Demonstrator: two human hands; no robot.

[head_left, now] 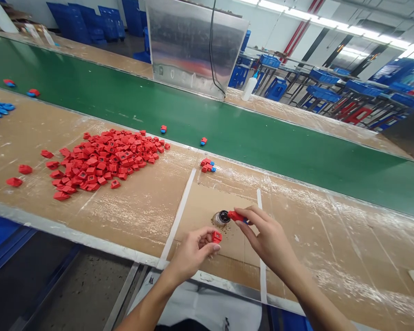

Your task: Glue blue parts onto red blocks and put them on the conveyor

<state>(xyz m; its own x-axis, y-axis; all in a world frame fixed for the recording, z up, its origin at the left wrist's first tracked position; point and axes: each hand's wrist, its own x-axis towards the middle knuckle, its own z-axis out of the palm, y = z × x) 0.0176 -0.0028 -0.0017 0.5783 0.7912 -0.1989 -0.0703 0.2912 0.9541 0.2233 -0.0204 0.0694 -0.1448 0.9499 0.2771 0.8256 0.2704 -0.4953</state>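
Red plastic sits in both grips. The right grip (267, 239) is pinched closed on a slim red part (236, 216) with a blue end, its red tip at the mouth of a small round metal tin (221, 218) of something dark. The left grip (193, 255) is curled nearly shut, with a small square red block (216, 236) held at the fingertips just beside the tin. Dark specks (235, 234) lie scattered on the cardboard sheet (207, 207) below, which is bordered by white tape strips (178, 214). The tin stands unheld, so a knock from the slim part could tip or slide it and spread more dark matter across the cardboard. If the fingertips pick up any residue, either small piece could slip and land among the specks. Farther out on the brown-covered surface (331, 239), a small cluster of red-and-blue parts (207, 165) lies near the edge of the green conveyor belt (227, 138); a careless sleeve or reach could push it onto the belt. To the left spreads a loose pile of red blocks (106, 158), easily scattered if brushed. A white squeeze bottle (249, 88) stands across the belt.
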